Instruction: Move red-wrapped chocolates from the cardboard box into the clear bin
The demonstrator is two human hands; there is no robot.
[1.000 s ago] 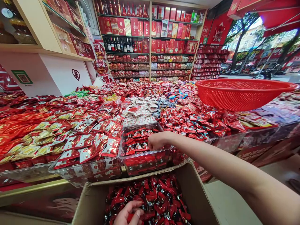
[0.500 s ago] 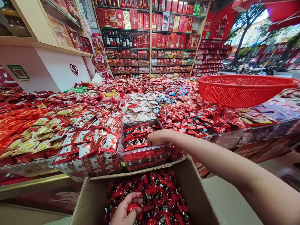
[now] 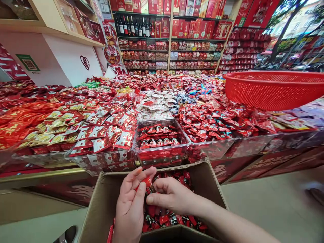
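Observation:
Over an open cardboard box (image 3: 217,189), my left hand (image 3: 133,199) holds a red and dark wrapped candy (image 3: 146,185) between thumb and fingers. My right hand (image 3: 174,195) comes in from the right, its thumb and curled fingers closed around the candy's lower end; part of the grip is hidden. Loose candies (image 3: 174,219) of the same red and black kind lie inside the box beneath both hands. Just beyond the box stands a clear plastic bin (image 3: 162,150), where similar candies (image 3: 159,141) are laid in neat rows.
Heaps of packets (image 3: 101,135) fill neighbouring bins to the left, with red packets (image 3: 207,123) on the right. A large red plastic basket (image 3: 273,91) rests on the goods at right. Shelves (image 3: 169,40) with bottles and boxes stand behind. A shoe (image 3: 67,234) shows at lower left.
My right hand has left the clear bin and come back over the box to meet my left hand. My left hand has risen with the candy. The view has tilted down.

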